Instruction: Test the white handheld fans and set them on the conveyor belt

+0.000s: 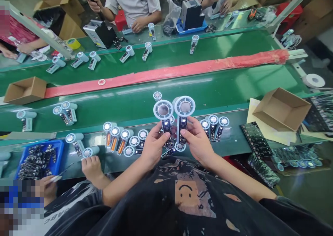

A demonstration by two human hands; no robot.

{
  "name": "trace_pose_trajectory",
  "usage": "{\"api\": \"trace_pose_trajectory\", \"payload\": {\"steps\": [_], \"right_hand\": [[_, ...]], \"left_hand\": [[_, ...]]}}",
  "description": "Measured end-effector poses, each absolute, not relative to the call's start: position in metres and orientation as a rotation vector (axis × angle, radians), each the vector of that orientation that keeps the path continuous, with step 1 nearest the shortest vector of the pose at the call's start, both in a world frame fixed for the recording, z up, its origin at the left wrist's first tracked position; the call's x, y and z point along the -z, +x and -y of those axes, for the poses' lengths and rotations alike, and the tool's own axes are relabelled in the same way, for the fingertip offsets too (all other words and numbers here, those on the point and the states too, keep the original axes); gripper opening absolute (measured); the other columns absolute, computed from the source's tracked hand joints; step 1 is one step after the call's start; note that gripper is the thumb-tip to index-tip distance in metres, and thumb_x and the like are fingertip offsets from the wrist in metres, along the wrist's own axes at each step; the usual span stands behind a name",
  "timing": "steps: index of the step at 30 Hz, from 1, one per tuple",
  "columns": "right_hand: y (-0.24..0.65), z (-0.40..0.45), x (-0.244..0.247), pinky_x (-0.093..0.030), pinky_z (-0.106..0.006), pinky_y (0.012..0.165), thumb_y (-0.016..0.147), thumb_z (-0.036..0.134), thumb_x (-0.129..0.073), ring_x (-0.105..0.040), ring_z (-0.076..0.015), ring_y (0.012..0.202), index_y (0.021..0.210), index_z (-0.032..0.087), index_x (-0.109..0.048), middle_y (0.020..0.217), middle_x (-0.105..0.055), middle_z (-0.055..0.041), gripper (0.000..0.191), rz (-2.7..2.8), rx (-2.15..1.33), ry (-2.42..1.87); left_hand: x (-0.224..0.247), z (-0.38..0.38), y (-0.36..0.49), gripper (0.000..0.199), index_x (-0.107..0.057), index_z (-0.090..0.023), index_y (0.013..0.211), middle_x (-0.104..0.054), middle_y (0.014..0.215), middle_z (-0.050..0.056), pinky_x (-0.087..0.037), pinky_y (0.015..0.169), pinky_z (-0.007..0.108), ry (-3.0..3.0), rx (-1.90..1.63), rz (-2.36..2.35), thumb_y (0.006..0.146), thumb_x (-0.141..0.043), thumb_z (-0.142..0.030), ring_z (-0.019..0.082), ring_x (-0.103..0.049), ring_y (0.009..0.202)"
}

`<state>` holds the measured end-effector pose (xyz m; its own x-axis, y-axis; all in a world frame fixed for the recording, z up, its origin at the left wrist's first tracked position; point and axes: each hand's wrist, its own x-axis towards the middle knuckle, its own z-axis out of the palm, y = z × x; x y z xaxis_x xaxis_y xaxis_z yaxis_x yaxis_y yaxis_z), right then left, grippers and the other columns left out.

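Before my chest, each hand grips a light-blue handheld fan body with a round grille head and a circuit board exposed in its handle. My left hand (154,144) is closed around the left fan body (163,110), thumb on the board. My right hand (198,140) is wrapped round the right fan body (185,107), its thumb also pressed on the board. The two heads stand side by side, upright, almost touching. On the bench around my hands lie more fan bodies (213,119), several with boards and some showing orange parts (121,145) in their handles.
A green conveyor (125,99) with a red divider strip (166,71) runs across. At left is a blue tray (61,152) of small boards, beside a co-worker's hands (92,168). A cardboard box (282,109) and a board panel (256,138) lie right. People work across the belt.
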<state>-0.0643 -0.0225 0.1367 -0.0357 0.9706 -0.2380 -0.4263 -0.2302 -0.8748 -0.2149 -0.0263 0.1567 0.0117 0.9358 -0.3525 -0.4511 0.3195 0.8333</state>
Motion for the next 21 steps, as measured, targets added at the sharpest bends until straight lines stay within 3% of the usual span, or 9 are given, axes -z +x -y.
{"api": "trace_pose_trajectory", "payload": {"steps": [6, 12, 21], "right_hand": [[-0.060, 0.015, -0.135, -0.060, -0.038, 0.088, 0.074, 0.029, -0.083, -0.071, -0.0185, 0.093, 0.118, 0.032, -0.062, 0.111, -0.075, -0.0005, 0.049, 0.729, -1.605, -1.036], [-0.052, 0.009, -0.138, -0.056, -0.047, 0.099, 0.077, 0.036, -0.081, -0.067, -0.0234, 0.114, 0.124, 0.035, -0.059, 0.117, -0.073, -0.0016, 0.051, 0.806, -1.671, -1.059], [-0.043, 0.002, -0.134, -0.054, -0.050, 0.102, 0.081, 0.040, -0.077, -0.065, -0.0247, 0.117, 0.126, 0.035, -0.058, 0.120, -0.072, -0.0023, 0.049, 0.879, -1.735, -1.052]], "left_hand": [[-0.156, 0.025, -0.209, 0.045, -0.079, -0.025, 0.107, -0.079, 0.112, 0.004, -0.056, 0.095, 0.037, 0.567, -1.228, -1.092, 0.066, -0.092, -0.036, 0.021, -0.073, 0.096], [-0.154, 0.026, -0.205, 0.048, -0.078, -0.026, 0.111, -0.079, 0.113, 0.005, -0.056, 0.099, 0.039, 0.506, -1.244, -1.082, 0.067, -0.092, -0.039, 0.022, -0.073, 0.099], [-0.152, 0.031, -0.196, 0.047, -0.077, -0.025, 0.111, -0.078, 0.116, 0.006, -0.053, 0.105, 0.043, 0.440, -1.279, -1.101, 0.068, -0.091, -0.037, 0.025, -0.073, 0.106]]}}
